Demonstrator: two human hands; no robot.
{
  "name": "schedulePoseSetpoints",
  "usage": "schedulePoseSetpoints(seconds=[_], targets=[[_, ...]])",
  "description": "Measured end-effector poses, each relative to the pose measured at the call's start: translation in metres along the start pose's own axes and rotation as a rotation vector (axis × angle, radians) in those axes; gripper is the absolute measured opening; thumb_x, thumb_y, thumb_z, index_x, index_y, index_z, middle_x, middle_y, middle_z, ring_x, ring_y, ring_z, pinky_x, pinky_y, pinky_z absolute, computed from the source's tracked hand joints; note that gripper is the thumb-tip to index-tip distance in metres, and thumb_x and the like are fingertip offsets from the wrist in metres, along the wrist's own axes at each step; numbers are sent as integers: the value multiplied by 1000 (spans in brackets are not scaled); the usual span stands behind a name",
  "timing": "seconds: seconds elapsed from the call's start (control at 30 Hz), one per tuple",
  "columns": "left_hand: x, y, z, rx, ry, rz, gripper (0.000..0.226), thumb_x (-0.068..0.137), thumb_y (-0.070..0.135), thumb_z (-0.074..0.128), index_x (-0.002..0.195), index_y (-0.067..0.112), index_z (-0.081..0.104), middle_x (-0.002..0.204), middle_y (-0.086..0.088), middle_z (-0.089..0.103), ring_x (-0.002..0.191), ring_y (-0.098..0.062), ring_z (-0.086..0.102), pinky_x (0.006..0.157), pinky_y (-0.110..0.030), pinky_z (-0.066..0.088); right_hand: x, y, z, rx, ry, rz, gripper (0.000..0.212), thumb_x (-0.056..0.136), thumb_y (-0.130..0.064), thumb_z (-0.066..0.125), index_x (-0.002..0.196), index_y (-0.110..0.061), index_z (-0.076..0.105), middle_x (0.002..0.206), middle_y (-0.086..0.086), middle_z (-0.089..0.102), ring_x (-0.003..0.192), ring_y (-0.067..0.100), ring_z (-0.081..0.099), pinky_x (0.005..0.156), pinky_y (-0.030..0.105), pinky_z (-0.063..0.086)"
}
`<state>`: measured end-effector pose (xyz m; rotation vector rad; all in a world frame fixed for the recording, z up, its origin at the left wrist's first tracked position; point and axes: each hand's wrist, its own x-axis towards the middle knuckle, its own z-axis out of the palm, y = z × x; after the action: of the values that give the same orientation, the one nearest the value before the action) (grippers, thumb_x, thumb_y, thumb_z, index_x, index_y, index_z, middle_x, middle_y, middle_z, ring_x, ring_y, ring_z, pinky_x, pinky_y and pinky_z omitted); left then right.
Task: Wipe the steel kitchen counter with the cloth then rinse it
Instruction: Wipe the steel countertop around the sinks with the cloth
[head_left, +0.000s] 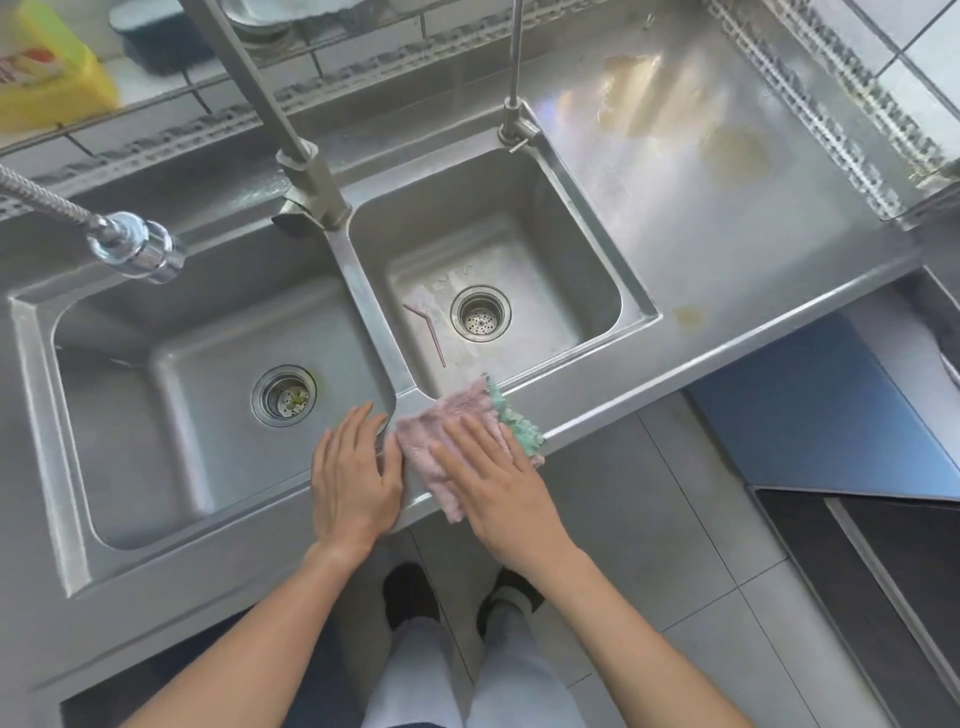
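Both of my forearms reach forward from the bottom edge, above my two dark shoes (410, 597) on the grey floor tiles. My right hand (493, 483) lies flat, fingers straight, pressing the pink-and-green cloth (447, 426) onto the front rim of the steel counter (701, 218), at the point where the divider between the two basins meets that rim. My left hand (356, 478) rests just beside the cloth, fingers extended and grasping nothing, spread over the front rim of the left sink basin (156, 415). One corner of the cloth overhangs the right sink basin (561, 234), which contains a bent pink straw (428, 332) lying near its drain strainer (480, 314). Yellowish stains (732, 150) mark the counter surface to the right of that basin. A chrome spray head (137, 247) on a flexible hose hangs over the left basin, and a yellow bottle (47, 67) stands on the ledge at upper left.
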<state>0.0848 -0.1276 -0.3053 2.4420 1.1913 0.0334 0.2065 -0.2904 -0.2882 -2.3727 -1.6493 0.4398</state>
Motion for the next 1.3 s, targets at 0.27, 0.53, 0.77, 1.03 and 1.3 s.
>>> schedulePoseSetpoints(seconds=[0.27, 0.53, 0.77, 1.03, 1.3], targets=[[1, -1, 2, -14, 30, -2, 52, 103, 46, 35, 136, 18, 63, 153, -1, 56, 147, -21, 46, 124, -47, 31, -4, 101, -43, 70, 74, 286, 56, 105, -23, 47, 160, -23, 34, 170, 2, 22, 158, 20, 6, 128, 49, 12], [3, 1, 1, 8, 34, -8, 53, 102, 45, 35, 134, 15, 65, 152, -4, 57, 146, -24, 48, 121, -48, 34, 13, 10, -11, 56, -19, 102, 72, 93, -26, 54, 160, -23, 28, 172, 7, 15, 159, 29, 5, 128, 53, 4], [9, 16, 1, -101, 0, 50, 48, 101, 32, 36, 141, 14, 56, 154, -3, 53, 147, -22, 42, 123, -44, 29, -42, 82, -31, -48, 2, 123, 68, 95, -22, 63, 158, -21, 38, 167, 2, 29, 156, 21, 21, 126, 43, 24], [51, 115, 28, -215, -120, 279, 37, 103, 26, 56, 139, 16, 57, 148, 1, 56, 140, -19, 48, 119, -38, 35, 5, 125, -67, 75, 93, 653, 55, 112, -32, 25, 164, -24, 12, 173, -1, -2, 159, 19, -10, 129, 43, -2], [50, 147, 58, -11, -96, 286, 42, 101, 50, 49, 128, 21, 64, 140, 6, 63, 132, -16, 55, 110, -39, 41, -34, 113, -52, 75, -12, 515, 56, 110, -43, 18, 163, -34, 3, 170, -12, -10, 156, 8, -16, 130, 39, -2]])
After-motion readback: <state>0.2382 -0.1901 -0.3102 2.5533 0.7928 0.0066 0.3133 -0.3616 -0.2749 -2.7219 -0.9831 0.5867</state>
